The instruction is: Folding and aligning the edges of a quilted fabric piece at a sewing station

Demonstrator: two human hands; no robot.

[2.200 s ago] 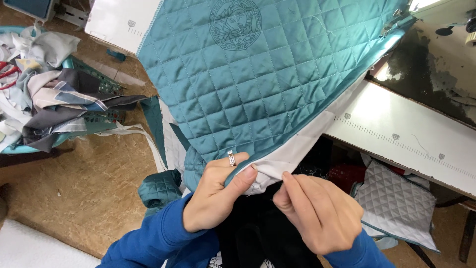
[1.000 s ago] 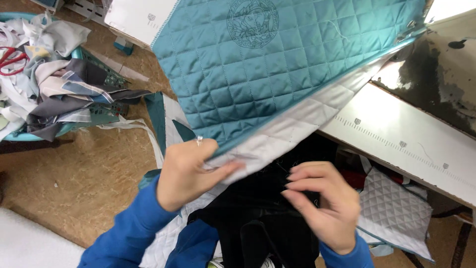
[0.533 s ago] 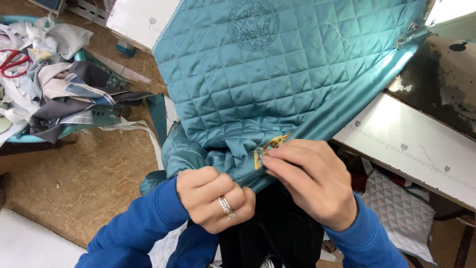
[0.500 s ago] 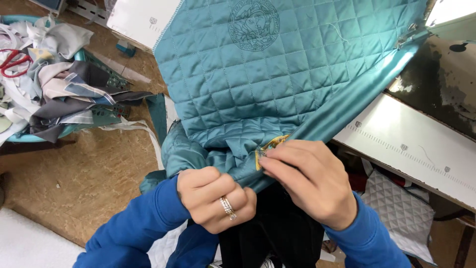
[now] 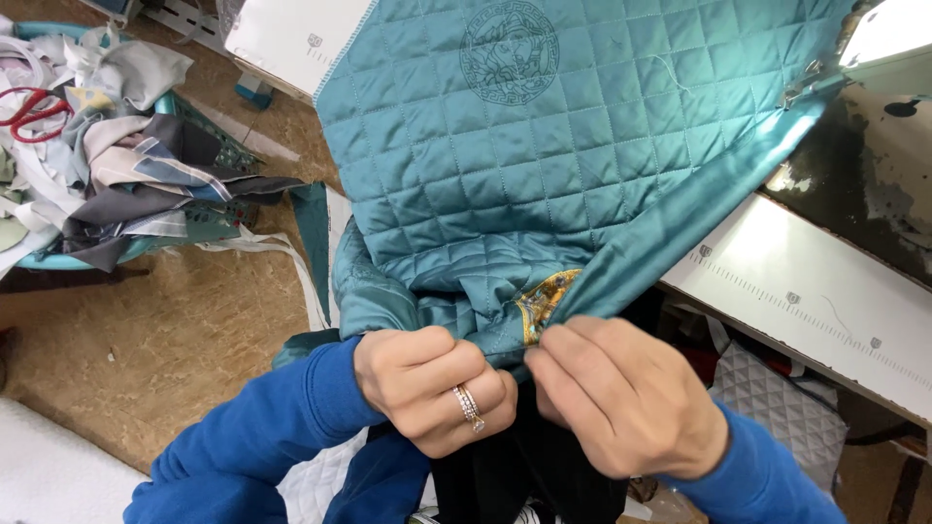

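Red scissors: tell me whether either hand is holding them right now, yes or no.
No: the red scissors lie on the scrap pile at far left, while both hands pinch the teal quilted fabric.

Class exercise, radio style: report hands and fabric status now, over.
Left hand fisted on teal quilted fabric. Right hand pinching its lower edge beside gold patterned patch. Nothing blocking the hands.

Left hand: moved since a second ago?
Yes. The left hand dropped from beside the quilted fabric edge, away from the white table, now fisted beneath it.
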